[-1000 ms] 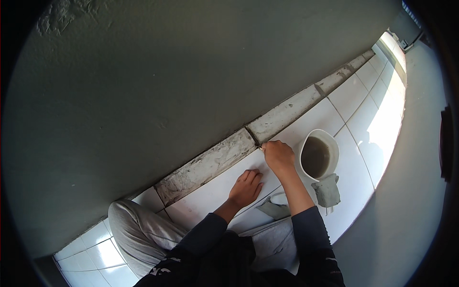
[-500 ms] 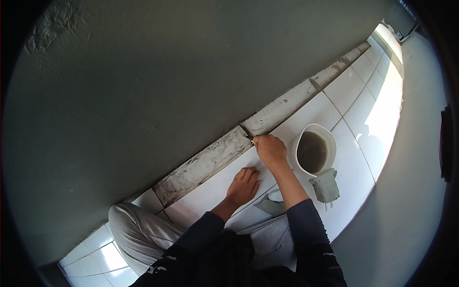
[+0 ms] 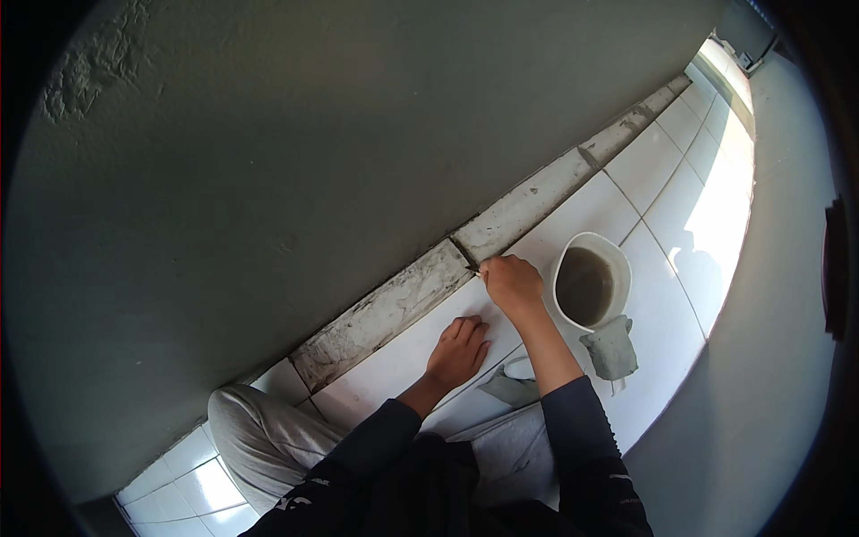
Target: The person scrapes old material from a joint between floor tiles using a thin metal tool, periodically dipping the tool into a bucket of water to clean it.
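My right hand [image 3: 512, 285] is closed round a thin, small tool [image 3: 475, 268], with only a pale bit and a dark tip showing past the fingers. Its tip lies at the lower end of the dark joint [image 3: 462, 251] between two skirting tiles, a smeared left one [image 3: 385, 309] and a whiter right one [image 3: 528, 208]. Resting on the white floor tile, my left hand [image 3: 458, 351] has its fingers laid down, slightly bent, and holds nothing visible. A white tub [image 3: 625, 268] of murky grey water [image 3: 583, 286] stands right of my right hand.
A stiff-looking grey cloth or sponge [image 3: 612, 351] lies against the tub's near side. Beside my right forearm sit a grey piece [image 3: 510, 387] and a white rounded object [image 3: 519, 368], partly hidden. The grey wall [image 3: 268, 179] rises along the skirting; my bent knee [image 3: 234, 403] is close to it.
My right hand has drawn slightly right and down, bringing the tool's tip toward the joint's lower end. The left hand stays on the floor tile.
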`<action>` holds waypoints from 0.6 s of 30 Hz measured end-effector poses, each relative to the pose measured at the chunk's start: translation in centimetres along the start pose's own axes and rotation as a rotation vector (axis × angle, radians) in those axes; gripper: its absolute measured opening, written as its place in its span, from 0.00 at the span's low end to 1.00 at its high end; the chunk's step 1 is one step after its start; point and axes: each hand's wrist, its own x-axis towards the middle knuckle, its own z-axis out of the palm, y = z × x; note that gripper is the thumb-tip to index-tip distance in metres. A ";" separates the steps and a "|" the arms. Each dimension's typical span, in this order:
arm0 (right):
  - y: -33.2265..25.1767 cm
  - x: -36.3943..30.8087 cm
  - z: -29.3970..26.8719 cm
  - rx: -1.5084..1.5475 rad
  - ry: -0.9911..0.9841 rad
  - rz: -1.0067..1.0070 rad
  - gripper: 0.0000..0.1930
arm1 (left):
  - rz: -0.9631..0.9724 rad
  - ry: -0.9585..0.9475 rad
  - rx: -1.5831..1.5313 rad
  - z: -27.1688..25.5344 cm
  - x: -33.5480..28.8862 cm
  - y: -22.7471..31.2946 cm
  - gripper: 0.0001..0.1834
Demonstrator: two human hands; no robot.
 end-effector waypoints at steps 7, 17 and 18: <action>0.1 0.7 0.5 0.012 0.070 -0.018 0.09 | 0.015 0.001 0.005 0.0 0.2 0.1 0.16; -0.6 1.7 1.0 0.007 0.055 -0.003 0.07 | 0.013 -0.003 0.022 0.0 0.2 -0.1 0.16; -0.5 1.6 0.8 -0.034 0.029 0.014 0.07 | 0.015 0.000 0.025 0.0 0.2 -0.1 0.16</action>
